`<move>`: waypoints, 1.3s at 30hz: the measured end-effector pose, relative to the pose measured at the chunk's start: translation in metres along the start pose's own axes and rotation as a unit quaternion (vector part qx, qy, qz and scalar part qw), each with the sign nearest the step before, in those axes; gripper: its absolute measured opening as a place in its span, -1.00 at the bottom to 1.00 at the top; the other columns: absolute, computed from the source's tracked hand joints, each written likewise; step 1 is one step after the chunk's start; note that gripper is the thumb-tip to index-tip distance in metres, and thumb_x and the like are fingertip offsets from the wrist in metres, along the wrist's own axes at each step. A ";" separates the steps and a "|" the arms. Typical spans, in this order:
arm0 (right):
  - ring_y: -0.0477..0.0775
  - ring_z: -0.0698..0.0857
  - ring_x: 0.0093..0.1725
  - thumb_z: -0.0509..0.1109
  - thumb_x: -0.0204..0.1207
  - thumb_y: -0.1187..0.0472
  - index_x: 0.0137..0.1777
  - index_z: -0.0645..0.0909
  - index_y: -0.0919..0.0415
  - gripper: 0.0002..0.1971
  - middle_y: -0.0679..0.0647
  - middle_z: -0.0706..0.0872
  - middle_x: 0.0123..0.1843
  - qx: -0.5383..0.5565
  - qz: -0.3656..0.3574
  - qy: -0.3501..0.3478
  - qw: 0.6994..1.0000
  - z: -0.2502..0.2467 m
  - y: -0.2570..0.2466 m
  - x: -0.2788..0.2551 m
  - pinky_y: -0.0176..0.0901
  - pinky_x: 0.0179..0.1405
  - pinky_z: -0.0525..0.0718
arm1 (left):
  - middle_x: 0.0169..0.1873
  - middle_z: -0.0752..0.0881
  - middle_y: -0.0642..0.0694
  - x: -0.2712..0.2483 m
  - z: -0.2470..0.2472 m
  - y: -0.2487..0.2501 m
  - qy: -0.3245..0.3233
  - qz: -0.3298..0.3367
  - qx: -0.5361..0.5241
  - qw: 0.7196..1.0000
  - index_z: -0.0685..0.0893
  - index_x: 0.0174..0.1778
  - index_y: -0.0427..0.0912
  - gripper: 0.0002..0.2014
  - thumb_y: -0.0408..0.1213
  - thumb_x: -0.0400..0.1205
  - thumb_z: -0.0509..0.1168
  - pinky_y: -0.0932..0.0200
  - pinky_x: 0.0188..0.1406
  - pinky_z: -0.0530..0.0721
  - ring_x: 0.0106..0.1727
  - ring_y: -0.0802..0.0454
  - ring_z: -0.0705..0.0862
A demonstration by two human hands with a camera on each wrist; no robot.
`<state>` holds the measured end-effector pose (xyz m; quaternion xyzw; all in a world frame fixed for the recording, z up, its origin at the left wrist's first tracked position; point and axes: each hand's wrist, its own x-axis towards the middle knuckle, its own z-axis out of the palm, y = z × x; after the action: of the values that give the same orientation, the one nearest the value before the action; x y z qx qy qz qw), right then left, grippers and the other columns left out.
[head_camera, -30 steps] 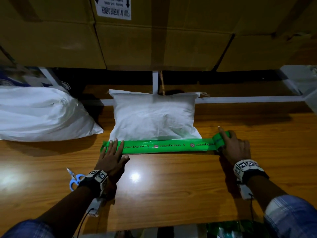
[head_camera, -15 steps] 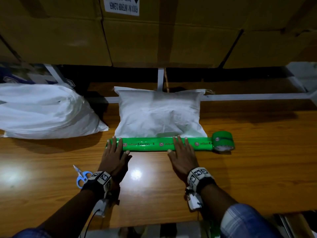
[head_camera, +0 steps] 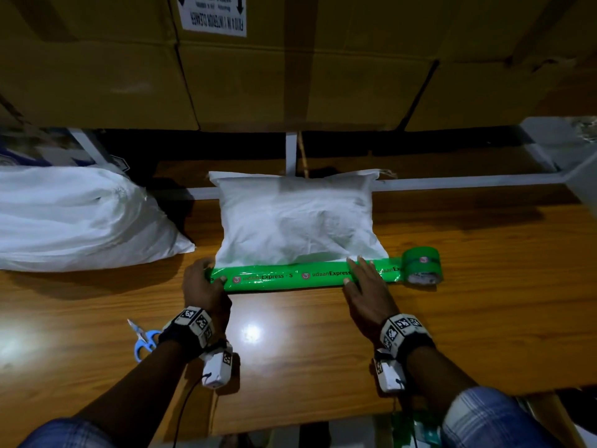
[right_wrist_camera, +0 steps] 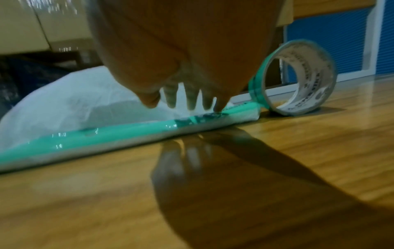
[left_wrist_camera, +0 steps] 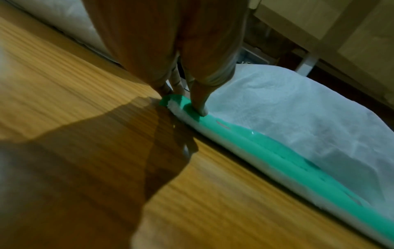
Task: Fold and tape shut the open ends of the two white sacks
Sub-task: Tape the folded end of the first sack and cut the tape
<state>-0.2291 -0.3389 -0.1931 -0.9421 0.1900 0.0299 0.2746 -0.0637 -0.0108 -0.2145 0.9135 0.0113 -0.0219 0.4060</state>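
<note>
The smaller white sack point(head_camera: 295, 221) lies in the middle of the wooden table, its near end folded flat. A green printed tape strip point(head_camera: 290, 278) runs along the whole fold and stays joined to the tape roll point(head_camera: 423, 265) standing at its right end. My left hand point(head_camera: 203, 282) pinches the left end of the taped fold, thumb on top and fingers curled round the corner point(left_wrist_camera: 187, 101). My right hand point(head_camera: 365, 279) lies flat on the strip's right part, fingers straight and pressing close to the roll point(right_wrist_camera: 315, 67). The larger white sack point(head_camera: 74, 221) rests at the far left.
Blue-handled scissors point(head_camera: 143, 339) lie on the table point(head_camera: 484, 302) beside my left forearm. Stacked cardboard boxes point(head_camera: 290, 76) overhang the back of the table above a white rail point(head_camera: 452, 182). Bare wood stretches to the right of the roll.
My right hand left the tape roll, pressed the strip at its middle, then slid right toward the roll. My left hand went from flat on the tape to curled round its left end.
</note>
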 end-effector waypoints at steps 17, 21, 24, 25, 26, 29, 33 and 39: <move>0.08 -0.20 0.79 -0.04 0.75 -0.26 0.80 -0.20 0.10 -0.23 0.09 -0.20 0.82 -0.088 0.037 -0.041 0.995 -0.008 0.029 0.002 0.14 0.76 -0.16 | 0.08 0.73 -0.27 0.016 -0.015 -0.016 0.014 0.005 0.005 1.000 0.73 0.06 -0.15 -0.66 -0.39 0.40 0.61 -0.06 -0.05 0.75 -0.03 -0.21 0.76; 0.01 -0.22 0.79 -0.13 0.78 -0.23 0.80 -0.24 0.13 -0.26 0.07 -0.25 0.82 -0.085 0.047 -0.050 0.994 -0.004 0.036 -0.004 0.02 0.77 -0.14 | 0.09 0.69 -0.27 0.017 -0.017 -0.018 0.004 0.023 0.003 1.000 0.72 0.04 -0.12 -0.66 -0.43 0.40 0.60 -0.09 0.01 0.74 -0.01 -0.22 0.74; 0.06 -0.06 0.79 0.03 0.80 -0.06 0.80 -0.06 0.19 -0.33 0.11 -0.03 0.83 -0.084 0.032 -0.028 0.996 -0.014 0.030 -0.008 0.00 0.76 -0.04 | 0.09 0.66 -0.31 0.013 -0.018 -0.016 -0.001 0.033 0.024 0.999 0.72 0.07 -0.25 -0.68 -0.49 0.43 0.56 -0.03 0.01 0.68 -0.01 -0.22 0.71; 0.09 0.06 0.78 0.12 0.78 0.03 0.78 0.07 0.17 -0.37 0.10 0.12 0.80 -0.089 0.019 0.008 0.996 -0.019 0.026 -0.011 0.05 0.75 0.05 | 0.07 0.66 -0.31 0.012 -0.019 -0.016 -0.002 0.039 0.034 0.999 0.72 0.06 -0.26 -0.69 -0.49 0.43 0.56 -0.01 -0.01 0.66 -0.01 -0.22 0.70; 0.13 0.19 0.73 0.22 0.72 0.10 0.75 0.21 0.12 -0.40 0.09 0.28 0.75 -0.104 0.001 0.053 0.993 -0.027 0.023 -0.014 0.13 0.71 0.18 | 0.05 0.66 -0.33 0.012 -0.020 -0.017 -0.004 0.049 0.046 0.998 0.73 0.05 -0.27 -0.69 -0.49 0.42 0.56 0.00 -0.02 0.63 -0.02 -0.23 0.70; 0.32 0.43 0.51 0.48 0.43 0.21 0.59 0.44 0.06 -0.32 0.19 0.48 0.55 -0.175 -0.002 0.167 0.970 -0.055 0.028 -0.019 0.37 0.44 0.45 | 0.01 0.66 -0.34 0.014 -0.025 -0.026 -0.029 0.077 0.110 0.991 0.75 0.04 -0.24 -0.69 -0.41 0.40 0.59 -0.01 -0.03 0.52 0.06 -0.31 0.63; 0.47 0.37 0.54 0.59 0.36 0.17 0.70 0.24 0.01 -0.08 0.27 0.28 0.66 -0.143 0.128 0.161 0.968 -0.082 0.061 -0.012 0.43 0.41 0.44 | 0.08 0.62 -0.21 0.005 -0.028 -0.015 -0.026 0.141 0.193 0.971 0.74 0.09 -0.07 -0.71 -0.17 0.47 0.56 -0.05 -0.04 0.45 0.11 -0.30 0.54; 0.39 0.68 0.23 0.44 0.57 0.35 0.77 0.08 -0.08 -0.13 0.31 0.57 0.44 -0.072 0.122 0.086 0.986 -0.081 0.096 0.009 0.16 -0.05 0.72 | 0.20 0.64 -0.10 0.000 -0.024 -0.018 -0.138 0.185 0.271 0.934 0.69 0.20 0.05 -0.43 0.11 0.30 0.62 -0.10 0.00 0.55 0.12 -0.23 0.52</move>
<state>-0.2604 -0.4597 -0.1751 -0.9282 0.3239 -0.0043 0.1830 -0.0640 0.0190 -0.2116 0.9629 -0.2200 -0.0744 0.1370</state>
